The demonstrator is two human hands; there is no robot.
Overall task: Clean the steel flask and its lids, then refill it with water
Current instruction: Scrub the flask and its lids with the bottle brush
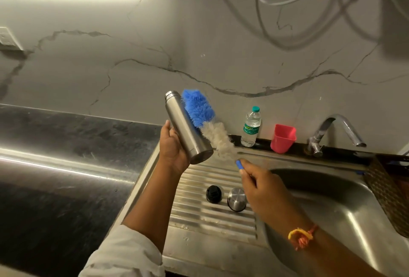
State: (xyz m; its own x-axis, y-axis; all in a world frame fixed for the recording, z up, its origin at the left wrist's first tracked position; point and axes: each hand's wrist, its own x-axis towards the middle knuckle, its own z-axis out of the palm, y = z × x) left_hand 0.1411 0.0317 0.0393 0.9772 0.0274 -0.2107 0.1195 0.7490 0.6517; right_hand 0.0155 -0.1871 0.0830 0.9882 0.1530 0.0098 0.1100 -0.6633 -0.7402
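My left hand (173,147) grips the steel flask (187,127) near its base and holds it tilted in the air, open mouth up and to the left. My right hand (263,190) pinches the blue handle of a bottle brush (205,119) with blue and white bristles. The brush lies along the flask's right side, outside it. Two lids rest on the ribbed drainboard (199,212) below: a black inner lid (213,193) and a steel cap (236,199).
The steel sink basin (327,206) is at the right with a tap (336,131) behind it. A plastic water bottle (251,127) and a pink cup (283,138) stand on the back ledge. A woven basket (387,188) sits at the far right. Dark countertop (66,155) spreads left.
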